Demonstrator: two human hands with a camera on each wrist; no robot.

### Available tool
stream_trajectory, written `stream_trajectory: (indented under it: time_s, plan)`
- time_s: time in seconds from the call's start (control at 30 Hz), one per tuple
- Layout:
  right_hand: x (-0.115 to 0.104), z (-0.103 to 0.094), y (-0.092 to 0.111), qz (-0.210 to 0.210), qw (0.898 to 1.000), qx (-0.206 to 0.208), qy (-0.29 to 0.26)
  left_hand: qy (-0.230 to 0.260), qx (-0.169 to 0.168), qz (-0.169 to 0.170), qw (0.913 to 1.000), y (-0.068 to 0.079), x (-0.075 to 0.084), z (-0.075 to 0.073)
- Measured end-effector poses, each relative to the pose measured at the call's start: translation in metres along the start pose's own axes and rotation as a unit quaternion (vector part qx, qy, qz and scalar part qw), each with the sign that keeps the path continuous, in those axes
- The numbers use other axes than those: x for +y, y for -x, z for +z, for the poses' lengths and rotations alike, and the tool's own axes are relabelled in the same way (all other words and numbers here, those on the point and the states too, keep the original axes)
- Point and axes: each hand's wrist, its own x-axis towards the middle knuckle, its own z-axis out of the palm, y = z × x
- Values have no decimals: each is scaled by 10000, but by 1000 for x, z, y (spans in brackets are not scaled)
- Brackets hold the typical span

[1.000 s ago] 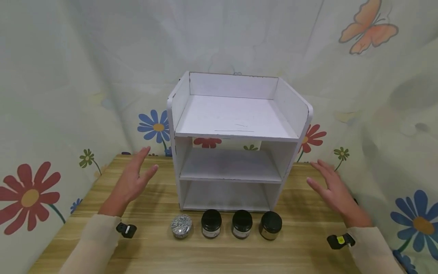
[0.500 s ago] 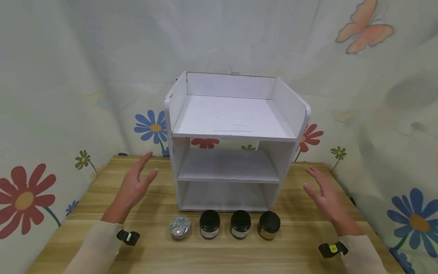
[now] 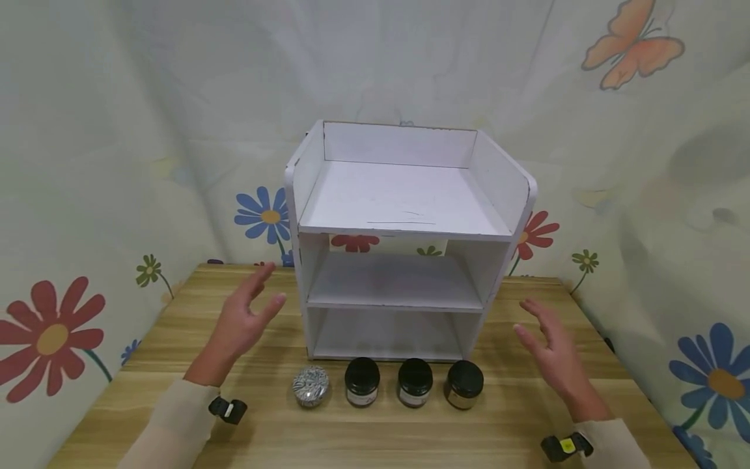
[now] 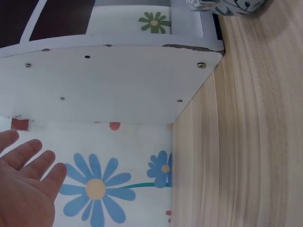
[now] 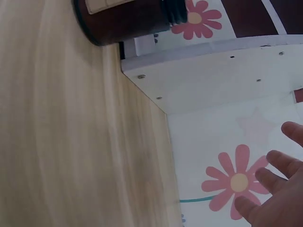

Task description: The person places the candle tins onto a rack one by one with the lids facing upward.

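My left hand hovers left of a white shelf unit, fingers extended and holding nothing. On the other side, my right hand is held up the same way, its palm turned toward the unit. In front of the shelf stands a row: a round tin with a black-and-white pattern, then a black-lidded jar, a second such jar and a third jar with a dark brownish body. The left wrist view shows spread fingers beside the unit's side panel; the right wrist view shows similar fingers.
The unit has an upper tray with raised sides and two compartments below, the upper one partly open at the back. It stands on a wood-grain table. A curtain with printed flowers and a butterfly hangs behind and at both sides.
Both hands have moved somewhat inward toward the shelf unit, the right one also lower. The head view shifted slightly and came back. The tin, jars and unit stay in place.
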Motion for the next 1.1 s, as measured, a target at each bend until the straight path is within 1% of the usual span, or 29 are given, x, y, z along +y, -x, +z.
stream_trajectory:
  time_s: [0.1, 0.2, 0.27, 0.43, 0.6, 0.73, 0.83, 0.93, 1.1]
  plan:
    - [0, 3, 3, 249, 9996, -144, -57, 38, -22, -35, 10000, 0, 4, 2]
    - [1, 7, 7, 368, 9992, -142, -105, 82, -26, -55, 9999, 0, 7, 4]
    - [1, 9, 9, 353, 9993, -75, -96, 102, -6, -50, 9999, 0, 9, 6]
    - [2, 14, 17, 101, 9998, 156, 10, 184, 33, -22, 9998, 1, 14, 10]
    - [1, 20, 24, -8, 9995, 317, -8, 311, -21, 17, 9995, 2, 19, 14]
    - [1, 26, 27, -101, 9985, 403, -346, 545, -60, 117, 9984, 3, 21, 17]
    - [1, 32, 31, -109, 9968, 351, -708, 683, -73, 177, 9975, 4, 23, 19]
    - [1, 38, 35, -69, 9942, 324, -1021, 728, -75, 206, 9971, 4, 24, 23]
    - [3, 45, 39, -41, 9876, 411, -1514, 634, -50, 170, 9978, 2, 27, 26]
